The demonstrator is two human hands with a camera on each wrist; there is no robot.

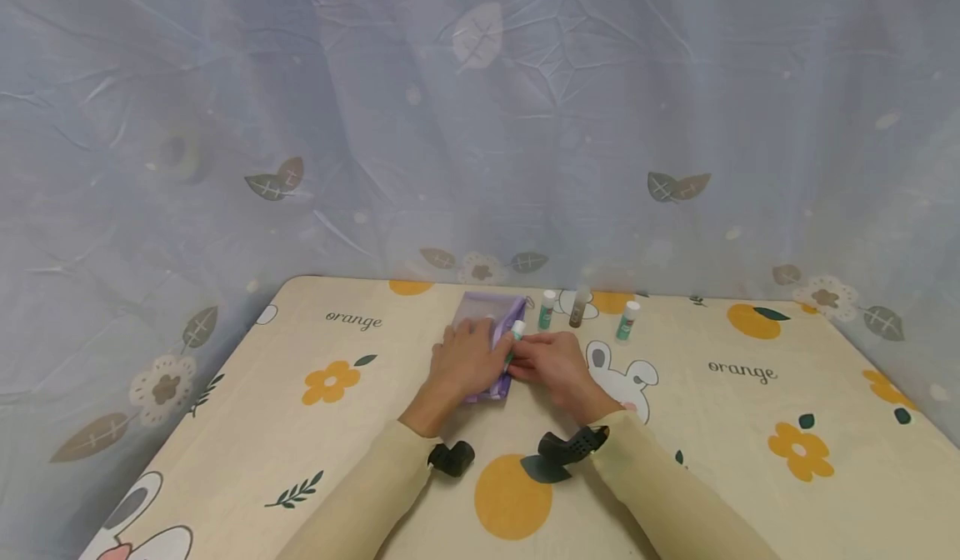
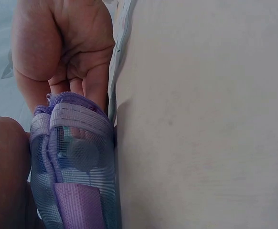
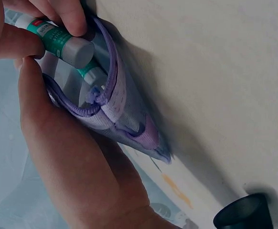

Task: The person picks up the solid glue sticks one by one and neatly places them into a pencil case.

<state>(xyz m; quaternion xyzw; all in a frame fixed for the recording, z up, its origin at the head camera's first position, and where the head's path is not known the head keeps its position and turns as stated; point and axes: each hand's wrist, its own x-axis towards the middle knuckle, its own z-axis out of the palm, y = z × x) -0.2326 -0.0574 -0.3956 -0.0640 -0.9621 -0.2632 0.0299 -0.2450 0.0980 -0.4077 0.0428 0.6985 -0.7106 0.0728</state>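
My right hand (image 1: 557, 367) pinches a green glue stick (image 3: 55, 40) with white ends between thumb and fingers. The stick lies slanted at the mouth of a purple-trimmed mesh zipper pouch (image 1: 487, 300). My left hand (image 1: 467, 360) grips the pouch, its thumb by the parted zipper edge in the right wrist view. A second green glue stick (image 3: 92, 74) shows inside the pouch. Through the mesh in the left wrist view, a round pale end is faintly visible. Part of the pouch is hidden under my left hand in the head view.
Beyond my right hand stand a green glue stick (image 1: 547, 310), a brownish tube (image 1: 578, 308) and another green glue stick (image 1: 627, 322). A printed cloth (image 1: 360, 452) covers the table, and a blue-grey curtain (image 1: 480, 127) hangs behind its far edge.
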